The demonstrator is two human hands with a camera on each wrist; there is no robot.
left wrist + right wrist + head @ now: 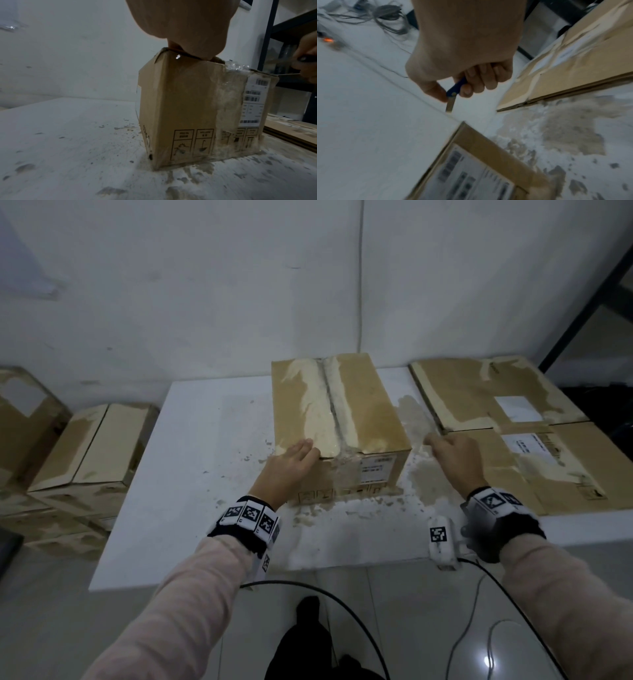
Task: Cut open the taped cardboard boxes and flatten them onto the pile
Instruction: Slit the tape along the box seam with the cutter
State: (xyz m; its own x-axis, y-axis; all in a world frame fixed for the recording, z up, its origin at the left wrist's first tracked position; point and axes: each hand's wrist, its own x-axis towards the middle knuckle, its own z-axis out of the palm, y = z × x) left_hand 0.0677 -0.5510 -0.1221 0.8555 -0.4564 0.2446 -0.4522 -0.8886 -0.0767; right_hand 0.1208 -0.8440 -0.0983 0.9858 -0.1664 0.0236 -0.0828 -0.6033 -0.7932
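Note:
A taped cardboard box [339, 419] stands on the white table [205, 474], its top seam covered in torn tape. My left hand [291, 463] rests flat on the box's near left top edge, fingers straight; in the left wrist view the box [197, 108] sits under the palm. My right hand [452, 453] hovers just right of the box and grips a blue-handled knife [453, 93] with its blade out, pointing down. The flattened cardboard pile [513, 426] lies at the table's right, and its edge [565, 81] shows in the right wrist view.
Several more cardboard boxes [85, 450] are stacked on the floor to the left. A dark shelf frame [589, 296] stands at the right. Cables [342, 604] trail across the floor by my legs. The table top carries tape and paper residue [418, 481].

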